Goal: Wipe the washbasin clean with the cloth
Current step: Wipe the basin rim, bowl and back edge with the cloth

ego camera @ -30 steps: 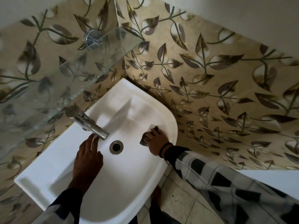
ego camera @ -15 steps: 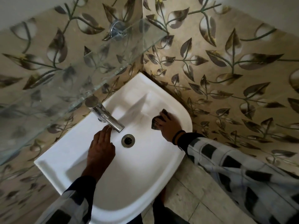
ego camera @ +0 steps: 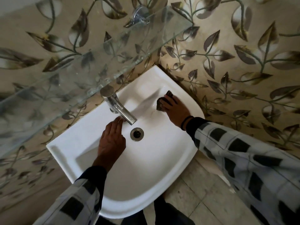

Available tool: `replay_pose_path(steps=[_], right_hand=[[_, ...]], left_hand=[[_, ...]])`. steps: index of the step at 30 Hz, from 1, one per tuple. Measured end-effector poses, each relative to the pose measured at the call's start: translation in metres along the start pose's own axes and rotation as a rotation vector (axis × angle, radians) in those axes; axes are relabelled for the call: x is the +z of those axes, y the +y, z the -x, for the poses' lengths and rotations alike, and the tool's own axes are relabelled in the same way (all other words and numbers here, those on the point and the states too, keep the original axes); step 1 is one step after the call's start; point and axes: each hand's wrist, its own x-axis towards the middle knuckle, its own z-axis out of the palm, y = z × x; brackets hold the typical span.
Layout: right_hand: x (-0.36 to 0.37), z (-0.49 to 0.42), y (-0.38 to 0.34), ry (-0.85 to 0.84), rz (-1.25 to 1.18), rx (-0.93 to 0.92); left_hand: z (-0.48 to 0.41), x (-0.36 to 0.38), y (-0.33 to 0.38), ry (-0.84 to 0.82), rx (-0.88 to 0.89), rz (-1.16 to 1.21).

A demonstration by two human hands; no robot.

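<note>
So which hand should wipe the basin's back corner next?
Right. The right hand holds the cloth against the washbasin near that corner. The left hand lies flat and empty by the tap.

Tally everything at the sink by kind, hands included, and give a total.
Basin: 1
Tap: 1
Drain: 1
Cloth: 1
Glass shelf: 1
Hands: 2, left hand and right hand
Total: 7

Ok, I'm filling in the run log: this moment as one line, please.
phase: wiping | right hand: holds cloth against washbasin inner wall | left hand: flat in bowl by tap | drain: uncovered
</note>
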Motion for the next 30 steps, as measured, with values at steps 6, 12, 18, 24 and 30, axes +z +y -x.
replay_pose_path(steps=[6, 12, 18, 24, 30], right_hand=[[0.021, 0.028, -0.001, 0.006, -0.074, -0.089], [-0.009, -0.009, -0.001, 0.161, -0.046, 0.077], [-0.002, -0.015, 0.004, 0.233, -0.072, 0.085], [-0.001, -0.021, -0.001, 0.210, -0.066, 0.111], [0.033, -0.026, -0.047, 0.154, -0.270, 0.065]], left_hand=[[0.002, -0.001, 0.003, 0.037, -0.023, 0.081], [0.000, 0.002, 0.001, 0.032, -0.021, 0.051], [0.001, 0.001, 0.003, 0.021, -0.033, 0.055], [0.001, 0.000, 0.004, 0.036, -0.034, 0.048], [0.001, -0.001, 0.005, 0.028, -0.045, 0.041]])
